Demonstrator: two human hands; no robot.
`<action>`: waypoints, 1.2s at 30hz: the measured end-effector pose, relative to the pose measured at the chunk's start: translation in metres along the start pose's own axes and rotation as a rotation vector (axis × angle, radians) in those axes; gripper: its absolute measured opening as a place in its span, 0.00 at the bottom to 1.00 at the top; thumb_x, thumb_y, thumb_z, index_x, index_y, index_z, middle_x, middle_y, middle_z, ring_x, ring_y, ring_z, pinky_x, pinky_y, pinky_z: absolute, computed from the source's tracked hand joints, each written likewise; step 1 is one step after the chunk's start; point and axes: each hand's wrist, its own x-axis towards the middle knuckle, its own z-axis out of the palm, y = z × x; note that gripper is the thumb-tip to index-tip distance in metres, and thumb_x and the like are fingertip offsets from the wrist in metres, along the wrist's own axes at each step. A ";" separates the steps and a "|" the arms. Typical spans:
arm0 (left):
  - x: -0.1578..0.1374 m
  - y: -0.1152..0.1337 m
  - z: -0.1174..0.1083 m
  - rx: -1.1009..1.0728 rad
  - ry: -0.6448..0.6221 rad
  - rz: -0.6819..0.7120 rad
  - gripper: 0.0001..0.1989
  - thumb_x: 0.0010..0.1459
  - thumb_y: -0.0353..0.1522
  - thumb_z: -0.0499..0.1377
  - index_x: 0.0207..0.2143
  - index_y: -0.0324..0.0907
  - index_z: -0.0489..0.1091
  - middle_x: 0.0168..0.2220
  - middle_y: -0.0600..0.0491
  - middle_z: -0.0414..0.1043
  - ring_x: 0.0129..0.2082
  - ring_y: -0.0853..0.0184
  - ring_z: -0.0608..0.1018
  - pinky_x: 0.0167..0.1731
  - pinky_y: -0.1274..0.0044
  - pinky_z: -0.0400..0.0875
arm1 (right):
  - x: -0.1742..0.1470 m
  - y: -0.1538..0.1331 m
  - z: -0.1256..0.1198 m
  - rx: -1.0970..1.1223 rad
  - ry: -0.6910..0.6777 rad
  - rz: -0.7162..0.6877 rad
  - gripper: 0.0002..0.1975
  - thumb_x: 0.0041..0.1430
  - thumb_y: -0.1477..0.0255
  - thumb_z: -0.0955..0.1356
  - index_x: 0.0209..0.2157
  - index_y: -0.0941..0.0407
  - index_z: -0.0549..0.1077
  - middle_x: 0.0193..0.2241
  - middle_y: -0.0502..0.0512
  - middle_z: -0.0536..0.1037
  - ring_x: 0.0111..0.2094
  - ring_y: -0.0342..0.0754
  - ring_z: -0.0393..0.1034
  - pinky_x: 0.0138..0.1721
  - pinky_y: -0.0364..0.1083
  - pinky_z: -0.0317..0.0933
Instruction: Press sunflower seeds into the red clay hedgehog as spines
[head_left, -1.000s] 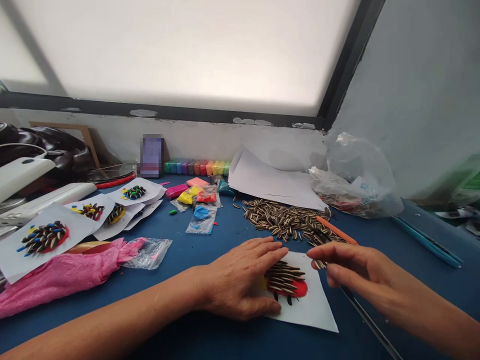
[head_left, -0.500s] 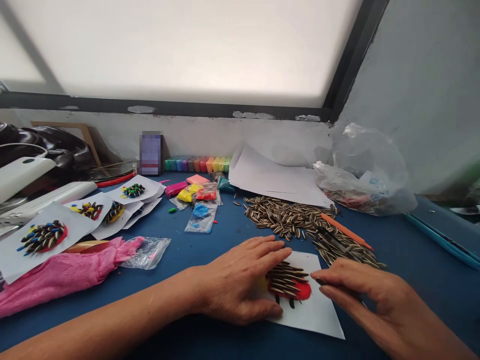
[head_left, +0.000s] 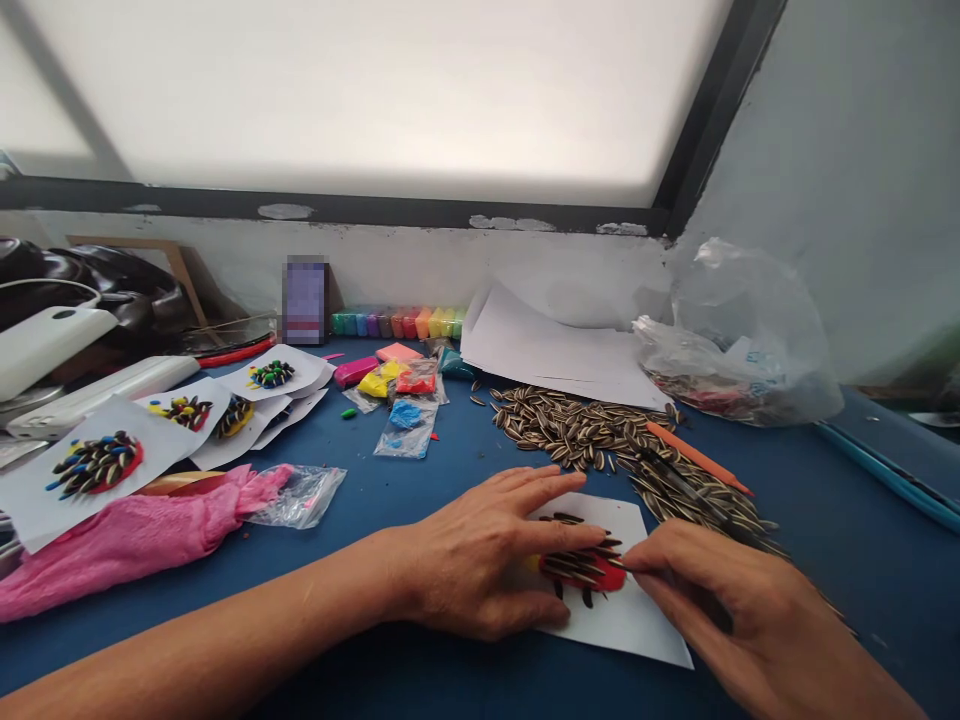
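Note:
My left hand (head_left: 480,565) lies spread over a white sheet of paper (head_left: 630,635), its index finger stretched across dark striped sunflower seeds (head_left: 581,568) and its thumb on the paper. The seeds are stuck in rows into a flat red clay shape (head_left: 613,577), with a bit of yellow clay beside my palm. Small dark marks or seeds show below the shape. My right hand (head_left: 739,600) is closed in a pinch on a sunflower seed at the right edge of the red clay. Only the seed's tip shows past my fingers.
Behind the hands is a pile of loose sunflower seeds (head_left: 562,425) with an orange pen (head_left: 697,458) on it. Opened clay packets (head_left: 405,413), blank sheets (head_left: 547,355) and a plastic bag (head_left: 750,350) stand farther back. Finished-looking seed pictures (head_left: 97,465) and a pink cloth (head_left: 142,545) lie left.
My right hand has moved left, bringing the seed to the red clay's edge. The left index finger has come down across the seeds. The view has shifted slightly.

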 end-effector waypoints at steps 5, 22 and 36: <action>0.000 -0.002 0.002 -0.011 0.028 0.000 0.32 0.54 0.40 0.65 0.61 0.45 0.64 0.68 0.43 0.47 0.67 0.53 0.54 0.64 0.59 0.50 | 0.001 0.000 0.001 -0.061 -0.009 0.021 0.08 0.63 0.73 0.65 0.34 0.49 0.74 0.27 0.47 0.77 0.25 0.42 0.74 0.24 0.38 0.66; 0.001 -0.002 0.002 -0.043 0.023 0.019 0.33 0.55 0.40 0.64 0.62 0.44 0.62 0.68 0.45 0.49 0.67 0.53 0.55 0.65 0.61 0.49 | 0.002 -0.001 0.007 -0.070 -0.001 0.017 0.09 0.63 0.73 0.64 0.34 0.51 0.75 0.28 0.50 0.78 0.26 0.44 0.74 0.26 0.40 0.66; 0.000 -0.004 0.001 -0.041 -0.009 0.042 0.33 0.58 0.41 0.60 0.64 0.46 0.57 0.66 0.53 0.56 0.68 0.56 0.52 0.66 0.62 0.47 | 0.003 -0.002 0.009 -0.125 0.018 -0.027 0.09 0.63 0.74 0.63 0.34 0.51 0.75 0.29 0.50 0.77 0.28 0.44 0.75 0.28 0.41 0.68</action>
